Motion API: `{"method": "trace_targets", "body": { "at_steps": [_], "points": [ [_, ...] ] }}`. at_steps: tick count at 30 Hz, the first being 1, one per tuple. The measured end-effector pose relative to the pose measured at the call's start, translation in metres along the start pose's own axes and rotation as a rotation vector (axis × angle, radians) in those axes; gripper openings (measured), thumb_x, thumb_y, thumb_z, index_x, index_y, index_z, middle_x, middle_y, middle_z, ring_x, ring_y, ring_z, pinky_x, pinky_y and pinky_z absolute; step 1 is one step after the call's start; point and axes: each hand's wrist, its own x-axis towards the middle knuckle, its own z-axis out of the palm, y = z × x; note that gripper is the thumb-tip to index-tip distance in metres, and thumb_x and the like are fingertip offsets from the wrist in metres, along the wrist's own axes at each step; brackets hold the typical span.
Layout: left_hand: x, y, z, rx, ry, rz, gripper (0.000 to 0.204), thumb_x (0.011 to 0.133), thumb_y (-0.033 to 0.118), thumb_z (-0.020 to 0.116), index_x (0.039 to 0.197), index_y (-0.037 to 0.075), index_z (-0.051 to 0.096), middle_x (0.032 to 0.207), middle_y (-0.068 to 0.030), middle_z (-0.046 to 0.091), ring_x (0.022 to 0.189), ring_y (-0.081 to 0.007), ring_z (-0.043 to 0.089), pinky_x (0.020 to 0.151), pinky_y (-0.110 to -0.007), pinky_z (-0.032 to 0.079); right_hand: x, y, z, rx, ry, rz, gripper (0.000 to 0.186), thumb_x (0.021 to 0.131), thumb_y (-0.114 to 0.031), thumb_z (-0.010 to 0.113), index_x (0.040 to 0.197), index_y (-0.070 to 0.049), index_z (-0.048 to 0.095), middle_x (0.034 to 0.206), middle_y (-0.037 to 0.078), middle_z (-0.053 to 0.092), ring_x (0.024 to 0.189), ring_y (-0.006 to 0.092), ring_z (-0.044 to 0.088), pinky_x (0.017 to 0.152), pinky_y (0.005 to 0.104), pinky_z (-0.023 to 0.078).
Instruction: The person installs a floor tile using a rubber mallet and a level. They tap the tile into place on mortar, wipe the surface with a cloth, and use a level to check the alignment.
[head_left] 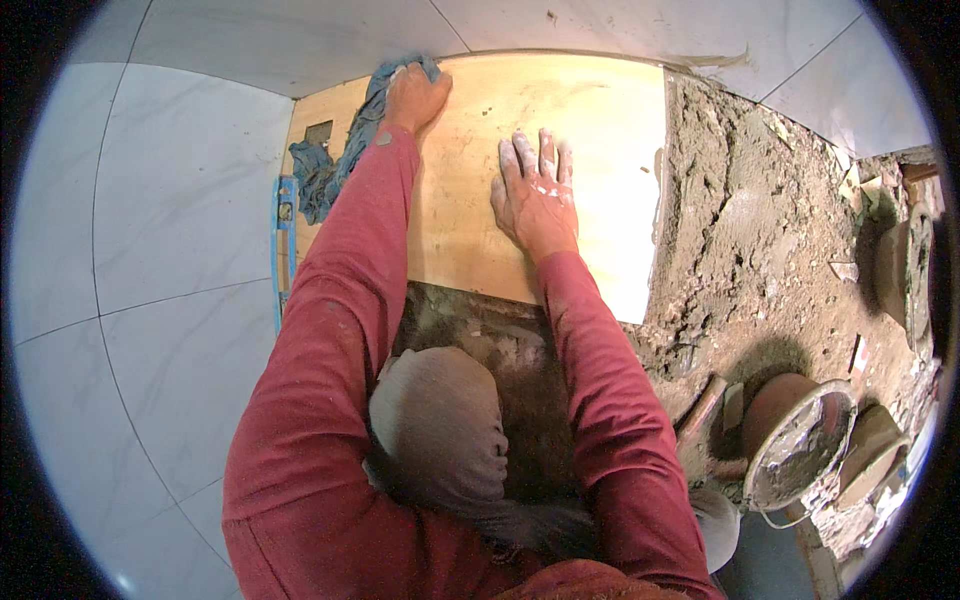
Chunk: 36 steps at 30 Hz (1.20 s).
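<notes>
A flat wood-coloured panel lies on the ground before me; whether it is a tile or a board I cannot tell. Near its far left edge, my left hand is closed on a crumpled blue-grey cloth, whose loose end trails toward the panel's left side. My right hand lies flat on the panel right of its middle, fingers spread and smeared with white residue. A small dark square shows in the panel near the cloth. Along the left edge rests a blue spirit level.
White marbled tiles cover the left side, with more tiles along the far side. Rough grey mortar spreads to the right. A mortar-filled bucket, another container and a third stand at the right.
</notes>
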Motion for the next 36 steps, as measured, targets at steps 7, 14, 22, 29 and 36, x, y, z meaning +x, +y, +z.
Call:
{"method": "trace_targets", "body": {
  "at_steps": [7, 14, 22, 29, 36],
  "points": [
    [-0.014, 0.026, 0.002, 0.155, 0.014, 0.284, 0.043, 0.097, 0.028, 0.049, 0.098, -0.01, 0.07, 0.105, -0.0323, 0.068, 0.105, -0.0476, 0.062, 0.096, -0.054, 0.048, -0.002, 0.007, 0.01, -0.029, 0.115, -0.02, 0.054, 0.103, -0.035, 0.046, 0.151, -0.008, 0.049, 0.159, 0.012, 0.046, 0.153, 0.0398, 0.029, 0.127, 0.0576, 0.015],
    [0.001, 0.036, 0.022, 0.284, 0.015, 0.345, 0.035, 0.092, 0.019, 0.051, 0.081, -0.004, 0.074, 0.096, -0.0277, 0.071, 0.093, -0.0432, 0.068, 0.087, -0.052, 0.052, -0.001, 0.0, 0.006, -0.011, 0.079, -0.019, 0.056, 0.104, -0.034, 0.044, 0.152, -0.007, 0.047, 0.161, 0.012, 0.044, 0.154, 0.0403, 0.027, 0.127, 0.0582, 0.012],
    [-0.009, 0.14, 0.023, 0.25, -0.024, 0.556, 0.032, 0.09, 0.017, 0.054, 0.082, -0.002, 0.077, 0.097, -0.0277, 0.072, 0.093, -0.0418, 0.071, 0.086, -0.052, 0.055, -0.001, 0.01, 0.011, -0.024, 0.034, -0.025, 0.059, 0.105, -0.036, 0.04, 0.155, -0.006, 0.044, 0.165, 0.013, 0.037, 0.155, 0.0422, 0.023, 0.128, 0.0588, 0.009],
    [-0.017, 0.235, 0.015, -0.026, -0.244, 0.288, 0.036, 0.091, 0.021, 0.051, 0.094, -0.005, 0.076, 0.098, -0.026, 0.074, 0.09, -0.0437, 0.073, 0.084, -0.054, 0.057, -0.006, -0.002, -0.011, -0.166, -0.238, -0.065, 0.059, 0.106, -0.037, 0.04, 0.155, -0.005, 0.043, 0.159, 0.014, 0.045, 0.152, 0.0351, 0.033, 0.127, 0.0585, 0.01],
    [-0.022, 0.35, 0.035, -0.03, -0.089, 0.888, 0.032, 0.09, 0.02, 0.054, 0.086, -0.002, 0.076, 0.084, -0.0244, 0.072, 0.089, -0.0407, 0.074, 0.077, -0.05, 0.06, -0.007, 0.004, 0.043, 0.859, 0.268, 0.013, 0.06, 0.101, -0.035, 0.048, 0.154, -0.009, 0.044, 0.161, 0.011, 0.043, 0.154, 0.0406, 0.025, 0.127, 0.0584, 0.014]
  ]
}}
